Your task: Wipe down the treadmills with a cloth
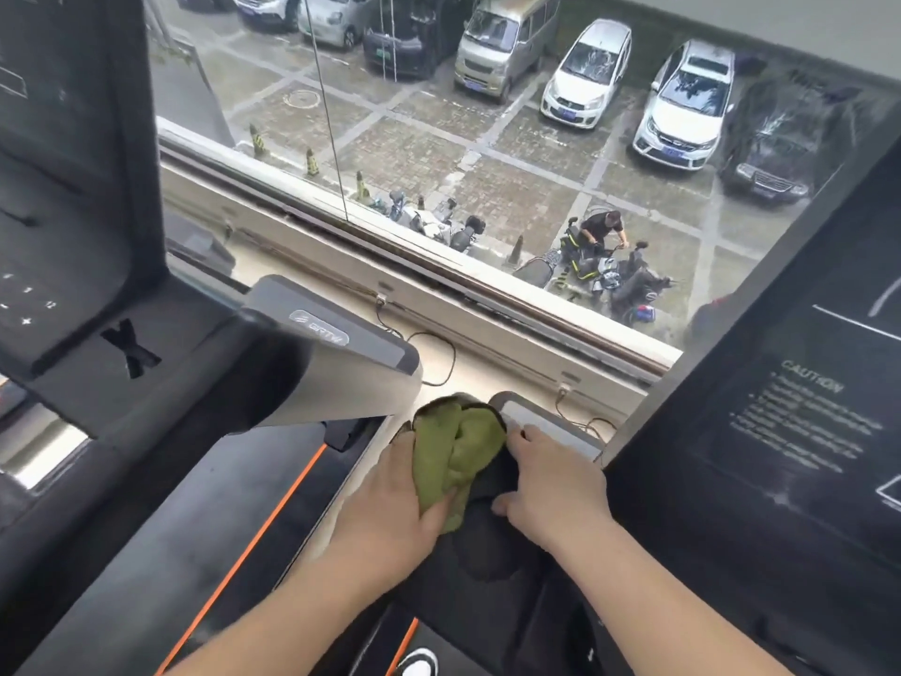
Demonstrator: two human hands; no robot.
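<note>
Bunching a soft, crumpled green cloth in its curled fingers and thumb, the left hand presses the wad against the top of a matte black treadmill arm. The cloth's folds spill over the far end of the grip. Just to the right of that grip, touching the cloth's edge, the right hand curves over the same arm, thumb on the near side and fingers over the top, with one fingertip reaching a smooth grey cap plate with rounded corners at the arm's far end. Left of the grip runs a narrow pale gap. Across it lies the neighbouring treadmill's dull black deck, edged by a thin orange stripe, and above that deck a silver-grey moulded arm bearing a logo juts toward the cloth. Beyond the grip, a beige window sill carries thin black cables, and the glass behind it shows parked cars on wet paving. To the right rises a glossy black console printed with white caution text. Far left stands another dark console, holding an X-shaped recess in its tray.
</note>
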